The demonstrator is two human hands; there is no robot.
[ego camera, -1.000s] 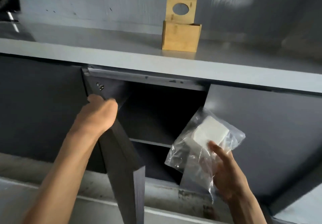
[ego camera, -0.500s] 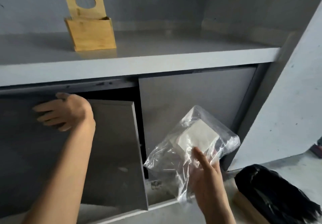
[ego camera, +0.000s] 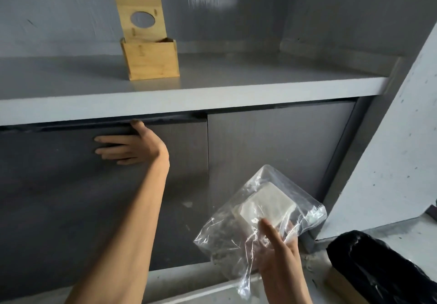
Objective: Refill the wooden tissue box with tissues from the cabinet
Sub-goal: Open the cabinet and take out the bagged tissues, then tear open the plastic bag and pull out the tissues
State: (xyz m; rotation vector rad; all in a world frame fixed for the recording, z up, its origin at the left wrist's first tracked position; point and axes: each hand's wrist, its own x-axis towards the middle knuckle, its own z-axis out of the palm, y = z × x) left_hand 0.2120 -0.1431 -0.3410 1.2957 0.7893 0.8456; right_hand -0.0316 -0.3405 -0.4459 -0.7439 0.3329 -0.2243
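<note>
On the counter, left part: the wooden tissue box [ego camera: 151, 59] is standing with its lid [ego camera: 140, 17] raised upright against the wall, so the inside is waiting open for the refill.

Below the counter edge: the left hand [ego camera: 132, 147] is pressing flat on the cabinet door [ego camera: 99, 185], fingers spread, thumb hooked at the top edge of the door.

Left grip: it is wide and flat, holding nothing.

Right grip: the right hand [ego camera: 279, 251] is closing around the clear plastic bag [ego camera: 257, 216], and the white tissues [ego camera: 264, 206] are sitting inside it, low in front of the right cabinet door [ego camera: 279, 152].

What has just changed: the door is now lying flush and shut; half a second ago it was hanging partly open, and one second ago it was standing wide with the dark shelf visible.

Meaning for the task: the fetching seems finished, and I judge the next step is bringing the bag up to the box.

Other difference: the bag is keeping almost the same pose in the hand as before.

Floor, lower right: a black bag [ego camera: 383, 273] is lying there.
</note>
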